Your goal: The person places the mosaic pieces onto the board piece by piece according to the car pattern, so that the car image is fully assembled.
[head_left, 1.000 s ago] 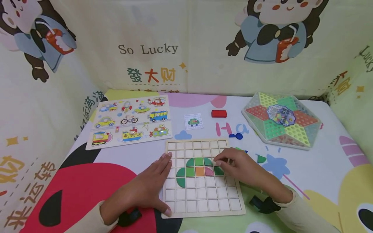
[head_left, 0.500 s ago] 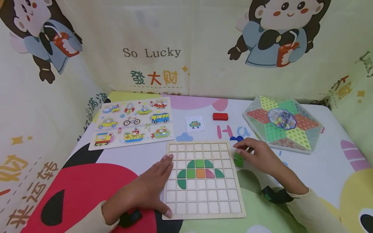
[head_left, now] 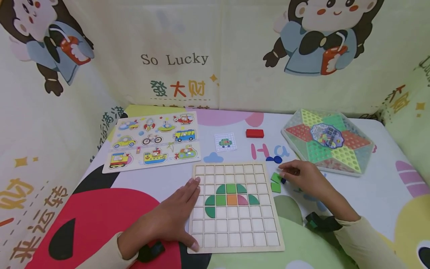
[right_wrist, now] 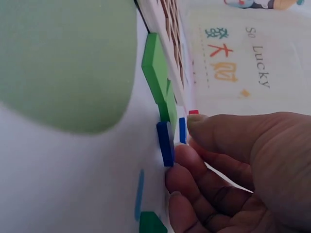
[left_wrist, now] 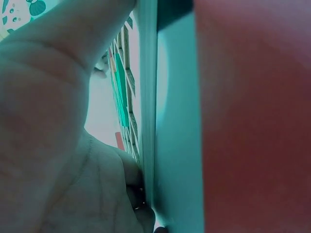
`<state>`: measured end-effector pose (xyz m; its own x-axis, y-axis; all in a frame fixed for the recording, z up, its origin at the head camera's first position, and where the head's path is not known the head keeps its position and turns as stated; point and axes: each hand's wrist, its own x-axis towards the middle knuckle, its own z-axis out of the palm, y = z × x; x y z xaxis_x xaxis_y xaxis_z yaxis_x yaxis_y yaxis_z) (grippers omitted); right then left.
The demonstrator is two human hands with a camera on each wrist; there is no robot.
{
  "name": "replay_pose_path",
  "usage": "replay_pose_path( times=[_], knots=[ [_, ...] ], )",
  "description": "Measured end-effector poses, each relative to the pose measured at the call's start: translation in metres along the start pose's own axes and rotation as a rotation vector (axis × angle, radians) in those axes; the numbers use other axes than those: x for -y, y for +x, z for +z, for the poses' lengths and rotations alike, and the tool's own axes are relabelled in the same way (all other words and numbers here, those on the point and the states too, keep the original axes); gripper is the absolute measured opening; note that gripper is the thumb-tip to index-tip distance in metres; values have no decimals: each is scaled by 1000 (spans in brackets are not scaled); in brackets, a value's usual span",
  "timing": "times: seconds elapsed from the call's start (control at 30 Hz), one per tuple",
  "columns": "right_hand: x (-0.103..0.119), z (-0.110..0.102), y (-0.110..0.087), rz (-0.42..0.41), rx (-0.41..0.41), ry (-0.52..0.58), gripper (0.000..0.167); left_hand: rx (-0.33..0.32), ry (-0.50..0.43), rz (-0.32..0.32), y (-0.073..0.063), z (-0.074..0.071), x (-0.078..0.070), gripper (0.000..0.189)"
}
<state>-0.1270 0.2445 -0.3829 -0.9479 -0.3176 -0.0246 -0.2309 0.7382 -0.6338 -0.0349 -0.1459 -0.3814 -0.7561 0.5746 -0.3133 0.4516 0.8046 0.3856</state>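
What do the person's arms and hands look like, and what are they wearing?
The bare left hand and bare right hand wear no gloves. The plain cream cloth left sleeve and matching right sleeve are long, ending near the wrists. There's a small, black, boxy left wrist gadget and a black right wrist gadget with a greenish patch.

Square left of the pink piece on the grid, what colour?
The square is orange; clearest in the head view.

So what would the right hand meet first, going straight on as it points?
The right hand would likely meet the farther green square, beside the grid board; depth is unclear, so it might pass above.
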Motion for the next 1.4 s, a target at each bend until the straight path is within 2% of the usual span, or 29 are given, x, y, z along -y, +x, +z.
replay_pose_path(
  times=[0.4, 0.63, 0.9, 1.1, 1.4],
  knots=[
    [0, 4, 3, -43, 76, -25, 26, -7, 18, 0, 0, 0, -2, 131],
    [0, 9, 0, -93, 50, -29, 21, -8, 12, -2, 0, 0, -2, 131],
    [6, 11, -5, -83, 50, -7, 22, -6, 20, -10, 1, 1, -1, 131],
    [4, -9, -7, -76, -30, 6, 20, -7, 15, -15, 0, 1, -1, 131],
    [-2, -38, -13, -82, -193, -22, 20, -2, 18, -23, 1, 1, -1, 131]
  ],
)
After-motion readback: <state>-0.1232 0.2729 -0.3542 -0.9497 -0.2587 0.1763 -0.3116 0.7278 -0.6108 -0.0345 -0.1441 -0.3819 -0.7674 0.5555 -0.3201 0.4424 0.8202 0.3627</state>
